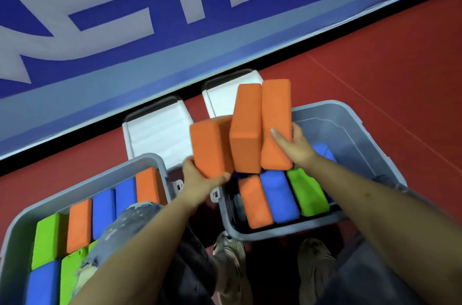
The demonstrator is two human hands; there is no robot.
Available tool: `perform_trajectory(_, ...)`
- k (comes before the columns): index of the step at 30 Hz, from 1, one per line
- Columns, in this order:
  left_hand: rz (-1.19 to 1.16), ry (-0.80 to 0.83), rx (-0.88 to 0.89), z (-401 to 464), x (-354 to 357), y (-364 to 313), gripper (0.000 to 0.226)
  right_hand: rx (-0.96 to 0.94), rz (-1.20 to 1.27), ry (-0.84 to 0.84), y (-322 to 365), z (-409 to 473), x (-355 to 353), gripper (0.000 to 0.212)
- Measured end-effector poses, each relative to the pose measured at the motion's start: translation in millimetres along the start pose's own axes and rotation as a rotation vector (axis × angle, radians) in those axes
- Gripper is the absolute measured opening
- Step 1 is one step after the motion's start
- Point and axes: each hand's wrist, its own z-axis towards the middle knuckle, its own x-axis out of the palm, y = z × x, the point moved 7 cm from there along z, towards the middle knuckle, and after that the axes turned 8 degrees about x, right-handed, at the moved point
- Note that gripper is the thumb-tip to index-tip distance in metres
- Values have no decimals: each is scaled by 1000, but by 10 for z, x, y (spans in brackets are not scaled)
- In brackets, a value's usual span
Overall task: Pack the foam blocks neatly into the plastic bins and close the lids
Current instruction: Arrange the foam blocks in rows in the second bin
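Both hands, left and right, clamp three orange blocks edgewise above right bin; keep squeeze even, lower together beside packed row.

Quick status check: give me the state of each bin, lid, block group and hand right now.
Left grey plastic bin: open, nearly full of foam blocks.
Right grey plastic bin: open, partly filled.
Two white lids: off, lying on the red floor behind the bins.
Three orange foam blocks: held pressed together above the right bin.
Left hand: grips the leftmost held block.
Right hand: presses the rightmost held block.
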Motion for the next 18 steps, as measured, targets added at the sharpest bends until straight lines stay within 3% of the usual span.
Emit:
perform_trajectory(4, 211, 40, 32, -117, 155, 136, 100, -38, -232, 66, -197, 101, -6, 122)
perform_trajectory(6, 260, 150, -59, -119, 158, 248, 100, -54, -271, 70, -182, 82, -17, 124)
perform_trajectory(9, 219, 221, -299, -140, 31, 261, 90, -95, -248, 119, -92, -5, 8, 104)
perform_trajectory(11, 123, 102, -338, -88, -97, 132, 82, -97, -212, 140, -79, 18, -4, 94)
perform_trajectory(16, -133, -212, -141, 22, -297, -502, 56, -53, -113, 101, -3, 118, -67, 86)
perform_trajectory(18, -137, -328, -75, -16, -333, -720, 47, -32, -77, 85, -6, 160, -108, 88)
